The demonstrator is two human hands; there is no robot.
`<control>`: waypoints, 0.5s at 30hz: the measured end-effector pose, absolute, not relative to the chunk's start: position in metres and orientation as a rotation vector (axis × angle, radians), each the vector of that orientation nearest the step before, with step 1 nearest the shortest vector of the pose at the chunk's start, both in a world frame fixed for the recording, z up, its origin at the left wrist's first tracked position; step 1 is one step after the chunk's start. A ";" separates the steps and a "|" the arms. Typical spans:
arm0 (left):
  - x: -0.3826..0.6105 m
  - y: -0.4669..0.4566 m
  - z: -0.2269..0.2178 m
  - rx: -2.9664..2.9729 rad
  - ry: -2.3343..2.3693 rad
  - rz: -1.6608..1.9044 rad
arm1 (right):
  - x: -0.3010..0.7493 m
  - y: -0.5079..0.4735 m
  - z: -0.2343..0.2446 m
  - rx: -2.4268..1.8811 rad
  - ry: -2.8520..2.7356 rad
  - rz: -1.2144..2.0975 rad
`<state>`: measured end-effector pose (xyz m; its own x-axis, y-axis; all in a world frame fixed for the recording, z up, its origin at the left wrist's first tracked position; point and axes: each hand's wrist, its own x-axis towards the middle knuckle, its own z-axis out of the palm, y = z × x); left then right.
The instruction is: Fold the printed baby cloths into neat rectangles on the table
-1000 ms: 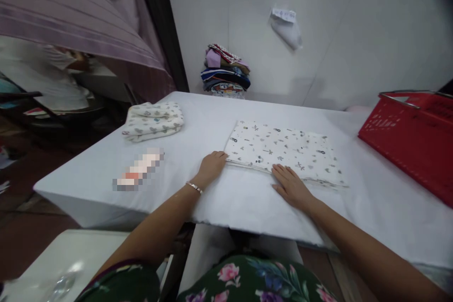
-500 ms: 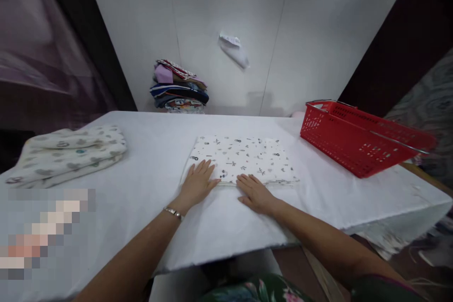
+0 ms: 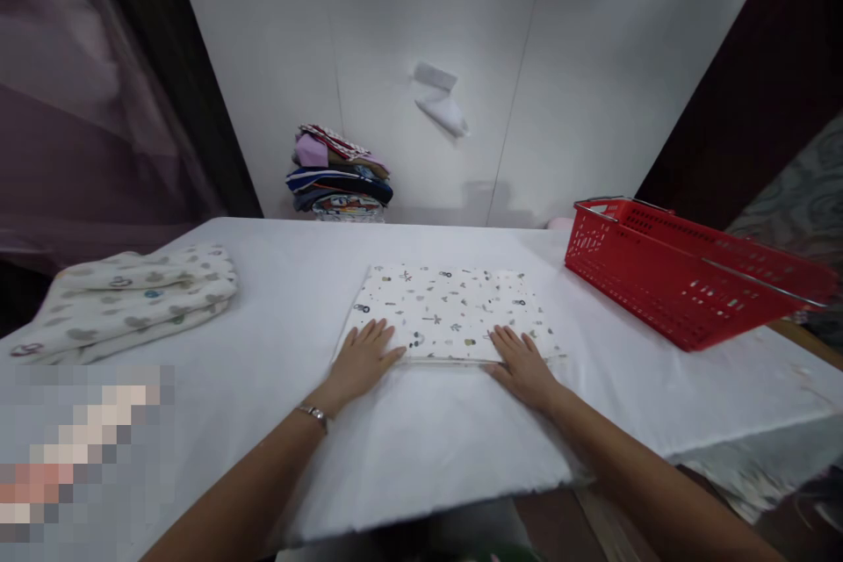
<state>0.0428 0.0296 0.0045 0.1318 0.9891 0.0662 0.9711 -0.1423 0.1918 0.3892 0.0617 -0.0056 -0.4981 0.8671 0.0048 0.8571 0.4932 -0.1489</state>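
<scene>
Wall-mounted paper (image 3: 440, 98): any lettering too blurred to read. Folded printed cloth (image 3: 454, 307) lies mid-table, set back from the near edge of the white table (image 3: 428, 448), tabletop separating it from the red basket (image 3: 678, 281). Left hand (image 3: 362, 362) and right hand (image 3: 525, 367) rest flat, fingers extended, ungripped, at its near corners.

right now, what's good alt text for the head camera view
A person's left hand and right hand rest along the near edge of a folded printed cloth on a white-covered table. A second patterned cloth lies to the left, a red basket sits to the right, and a fabric stack stands beyond the far edge.
</scene>
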 end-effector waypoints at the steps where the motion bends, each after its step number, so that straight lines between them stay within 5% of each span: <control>1: 0.042 0.034 0.008 2.240 1.987 0.274 | 0.389 0.063 -0.004 -1.541 -2.656 0.244; 6: 0.036 0.060 0.026 2.181 2.168 0.310 | 0.385 0.094 0.019 -1.654 -2.623 0.430; 15: 0.019 0.066 0.001 2.114 2.193 0.139 | 0.426 0.158 -0.007 -2.007 -2.486 -0.027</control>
